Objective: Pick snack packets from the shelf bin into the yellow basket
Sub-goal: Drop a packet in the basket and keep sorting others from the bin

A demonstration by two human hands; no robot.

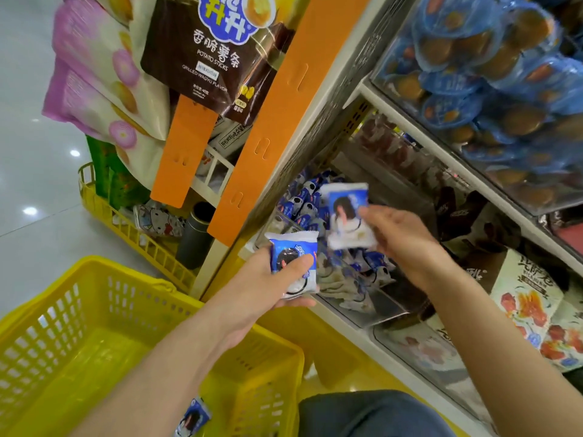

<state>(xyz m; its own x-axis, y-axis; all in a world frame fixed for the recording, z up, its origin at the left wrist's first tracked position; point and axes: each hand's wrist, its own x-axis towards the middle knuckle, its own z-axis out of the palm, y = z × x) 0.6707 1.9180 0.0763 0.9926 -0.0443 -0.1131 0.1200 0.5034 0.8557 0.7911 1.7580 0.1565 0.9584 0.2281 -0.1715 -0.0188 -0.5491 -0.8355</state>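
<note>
Left grip point(268, 279) curled round first packet point(294, 266), right grip point(400, 234) pinching second packet point(347, 216), third packet point(193, 417) lying in yellow basket point(79, 313), shelf bin point(386, 305) brimming.

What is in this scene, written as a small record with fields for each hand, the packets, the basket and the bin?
left hand: grips first packet, blue and white, in front of the bin
right hand: pinches second packet, blurred, above the bin
basket: yellow, open top, below the left arm
third packet: lies in the basket, at the bottom edge of the view
bin: clear walls, holds many similar packets
task state: one packet in the basket, two in hand
</note>
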